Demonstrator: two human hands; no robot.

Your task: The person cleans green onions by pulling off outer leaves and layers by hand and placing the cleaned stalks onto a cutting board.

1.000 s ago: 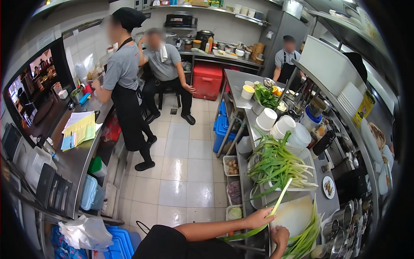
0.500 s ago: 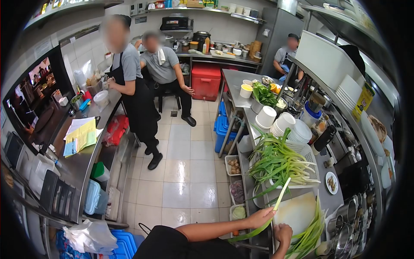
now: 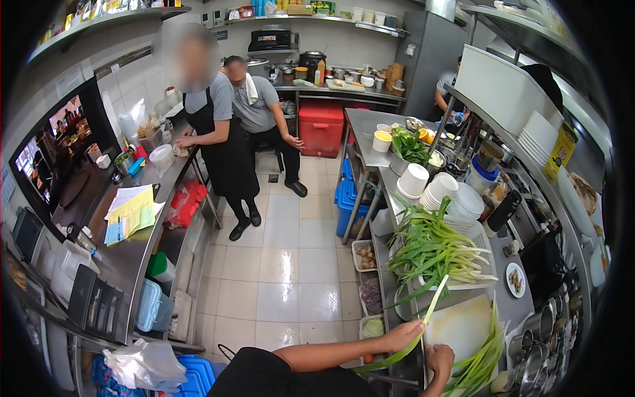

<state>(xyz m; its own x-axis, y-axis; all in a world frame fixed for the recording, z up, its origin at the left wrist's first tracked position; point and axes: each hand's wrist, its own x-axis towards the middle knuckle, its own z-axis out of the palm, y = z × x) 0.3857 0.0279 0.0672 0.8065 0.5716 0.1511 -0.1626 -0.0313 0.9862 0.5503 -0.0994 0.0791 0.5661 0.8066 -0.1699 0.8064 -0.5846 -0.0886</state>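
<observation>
In the head view my left hand (image 3: 405, 336) is closed around a long spring onion (image 3: 434, 301). Its pale end points up and away, while its green leaves trail back under my forearm. Close by, my right hand (image 3: 440, 358) is curled at the near left part of a white cutting board (image 3: 456, 327); whatever its fingers hold is hidden. More spring onion stalks (image 3: 486, 351) lie along the board's right side. Beyond the board, a large bunch of spring onions (image 3: 430, 245) fills a white perforated basket (image 3: 477, 231).
A small plate (image 3: 515, 280) with food bits sits right of the basket. White tubs (image 3: 413, 180) are stacked behind it. Metal pots (image 3: 529, 331) crowd the right side. Across the tiled aisle, one person (image 3: 218, 132) stands at a counter; another (image 3: 264, 112) sits; a third (image 3: 446, 96) is partly hidden.
My hands and the spring onion hold nearly the same pose. The view has shifted slightly. The standing person leans nearer the counter, and the person at the back is now more hidden by the shelf.
</observation>
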